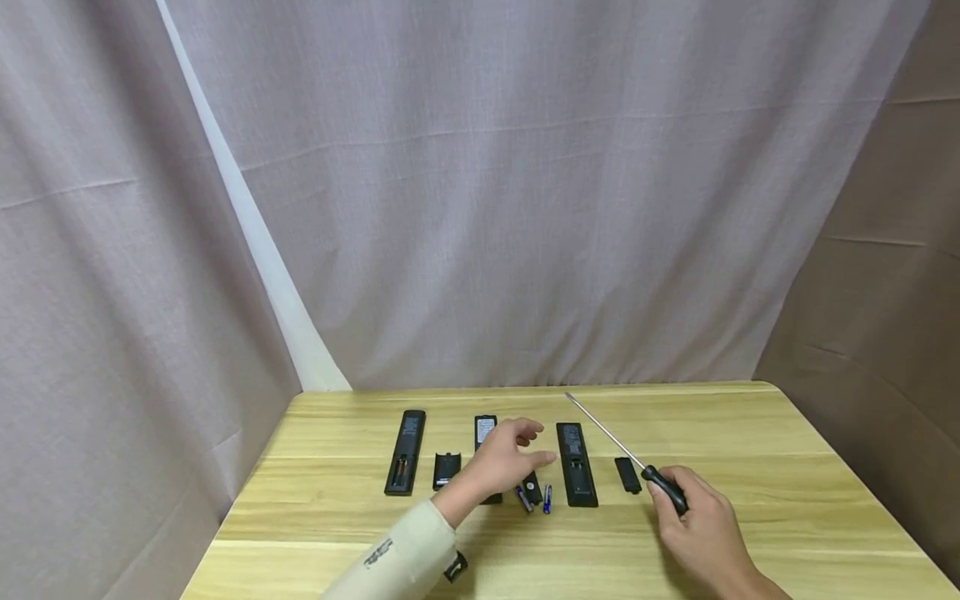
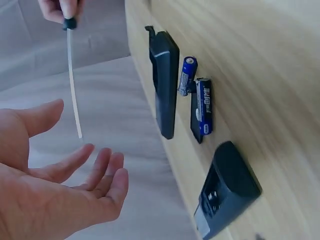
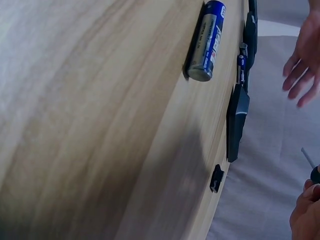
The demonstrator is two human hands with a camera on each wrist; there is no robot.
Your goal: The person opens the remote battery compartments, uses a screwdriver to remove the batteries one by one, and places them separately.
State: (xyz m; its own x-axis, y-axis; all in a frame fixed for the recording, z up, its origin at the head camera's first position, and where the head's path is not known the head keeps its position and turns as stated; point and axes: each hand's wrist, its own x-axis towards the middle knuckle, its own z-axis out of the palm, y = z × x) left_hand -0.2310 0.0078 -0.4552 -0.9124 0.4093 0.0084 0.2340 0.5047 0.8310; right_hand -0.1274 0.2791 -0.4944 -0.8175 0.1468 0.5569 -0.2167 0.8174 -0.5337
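My right hand [image 1: 701,525] grips the black handle of a screwdriver [image 1: 611,435], its long metal shaft slanting up to the left. My left hand [image 1: 506,457] is raised above the table, fingers loosely bent and holding nothing. In the left wrist view the screwdriver's tip ends between the left thumb and fingers, overlapping the gap there. A remote control [image 1: 577,464] lies between the hands with its battery compartment uncovered. Another remote [image 1: 486,429] is partly hidden behind the left hand. Two blue batteries [image 2: 188,75] [image 2: 204,106] lie near a black battery cover [image 2: 195,127].
A third remote [image 1: 405,452] lies at the left, a battery showing in its compartment. Beside it is a black cover [image 1: 447,469]. Another cover [image 1: 628,475] lies near the right hand. A small black piece [image 1: 456,567] sits by the left sleeve. Curtains [image 1: 525,208] stand behind the table.
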